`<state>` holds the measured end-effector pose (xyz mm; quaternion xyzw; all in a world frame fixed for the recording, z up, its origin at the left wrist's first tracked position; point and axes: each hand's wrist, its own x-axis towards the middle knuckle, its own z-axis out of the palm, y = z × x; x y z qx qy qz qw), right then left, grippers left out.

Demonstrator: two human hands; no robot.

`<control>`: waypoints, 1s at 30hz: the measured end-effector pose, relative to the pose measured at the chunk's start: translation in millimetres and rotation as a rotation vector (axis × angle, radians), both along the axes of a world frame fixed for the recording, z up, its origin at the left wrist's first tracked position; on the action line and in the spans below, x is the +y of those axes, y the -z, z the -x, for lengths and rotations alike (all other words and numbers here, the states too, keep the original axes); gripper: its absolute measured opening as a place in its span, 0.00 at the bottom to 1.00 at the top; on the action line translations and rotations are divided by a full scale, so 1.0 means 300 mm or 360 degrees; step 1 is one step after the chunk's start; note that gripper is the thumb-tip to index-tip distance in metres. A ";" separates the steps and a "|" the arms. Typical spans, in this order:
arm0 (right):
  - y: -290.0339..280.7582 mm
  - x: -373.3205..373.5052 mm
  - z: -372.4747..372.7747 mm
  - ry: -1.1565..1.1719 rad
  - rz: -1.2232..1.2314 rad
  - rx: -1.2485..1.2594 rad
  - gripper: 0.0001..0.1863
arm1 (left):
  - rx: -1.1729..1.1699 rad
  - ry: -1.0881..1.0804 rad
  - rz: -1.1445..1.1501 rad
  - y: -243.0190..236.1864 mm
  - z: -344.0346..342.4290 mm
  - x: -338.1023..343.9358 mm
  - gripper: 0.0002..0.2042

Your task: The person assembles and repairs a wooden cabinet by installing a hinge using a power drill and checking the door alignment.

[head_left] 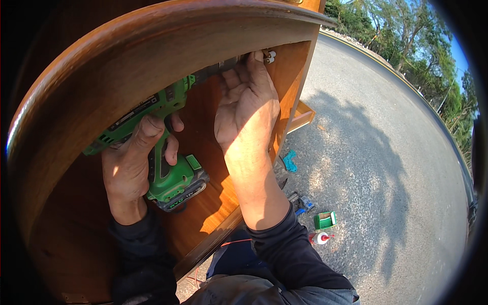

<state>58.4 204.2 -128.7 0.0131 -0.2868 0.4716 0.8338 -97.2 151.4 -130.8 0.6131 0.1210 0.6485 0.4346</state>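
Observation:
My left hand (132,162) grips a green cordless drill (173,175), which points up and right beneath the curved wooden rim (86,61) of a cabinet. My right hand (246,101) is raised at the drill's dark chuck (213,70), its fingers closed near the tip beside a small brass and white fitting (270,57) on the inner side panel (294,68). What those fingertips hold is partly hidden. Sunlight falls across my right forearm and the cabinet's inner wood (216,213).
An open wooden drawer (300,117) juts out at the right. On the pavement (366,152) lie a teal item (290,160), a blue-and-black tool (304,206), a green box (325,219) and a white bottle with red parts (320,238). A road with trees runs beyond.

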 end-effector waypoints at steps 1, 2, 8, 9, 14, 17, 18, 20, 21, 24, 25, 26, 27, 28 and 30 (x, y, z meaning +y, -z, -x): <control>-0.001 0.000 0.003 -0.0017 0.0000 -0.0003 0.17 | -0.0003 -0.0005 -0.0002 0.000 -0.002 -0.005 0.15; -0.003 -0.001 0.007 -0.0023 -0.0002 -0.0006 0.17 | -0.0008 -0.0043 -0.0028 -0.001 -0.008 -0.013 0.15; -0.005 -0.012 -0.008 -0.0002 0.0021 -0.0017 0.17 | 0.0069 -0.0191 0.0044 -0.003 -0.025 -0.009 0.22; -0.006 -0.015 -0.002 0.0001 0.0031 -0.0006 0.17 | 0.0085 -0.0195 0.0033 -0.004 -0.021 -0.013 0.22; 0.001 -0.015 -0.004 -0.0016 -0.0010 -0.0020 0.19 | 0.0102 -0.0149 0.0042 -0.002 -0.025 -0.022 0.22; -0.007 -0.018 -0.003 -0.0010 0.0012 -0.0027 0.20 | -0.0002 -0.0099 0.0046 -0.013 -0.023 -0.026 0.20; -0.008 -0.021 -0.002 -0.0013 0.0028 -0.0033 0.20 | -0.0078 -0.0029 0.0049 -0.014 -0.023 -0.025 0.18; -0.008 -0.020 0.000 -0.0014 0.0042 -0.0038 0.20 | -0.0081 -0.0040 0.0069 -0.011 -0.024 -0.029 0.18; -0.007 -0.017 0.000 -0.0010 0.0035 -0.0041 0.17 | -0.0086 -0.0051 0.0090 -0.012 -0.025 -0.031 0.17; -0.008 -0.018 -0.001 -0.0005 0.0043 -0.0041 0.17 | -0.0088 -0.0038 0.0119 -0.011 -0.018 -0.029 0.17; -0.007 -0.018 -0.001 -0.0005 0.0063 -0.0041 0.20 | -0.0092 -0.0038 0.0118 -0.008 -0.015 -0.025 0.17; -0.005 -0.015 -0.001 -0.0006 0.0061 -0.0045 0.20 | -0.0073 -0.0021 0.0100 -0.005 -0.013 -0.020 0.17; -0.005 -0.014 -0.005 0.0000 0.0059 -0.0035 0.20 | -0.0055 0.0003 0.0083 -0.005 -0.013 -0.016 0.17; -0.005 -0.014 -0.009 0.0007 0.0057 -0.0024 0.20 | -0.0059 0.0009 0.0082 -0.006 -0.012 -0.015 0.17; -0.009 -0.012 -0.003 0.0015 0.0034 -0.0024 0.18 | -0.0041 0.0015 0.0125 -0.010 -0.012 -0.012 0.17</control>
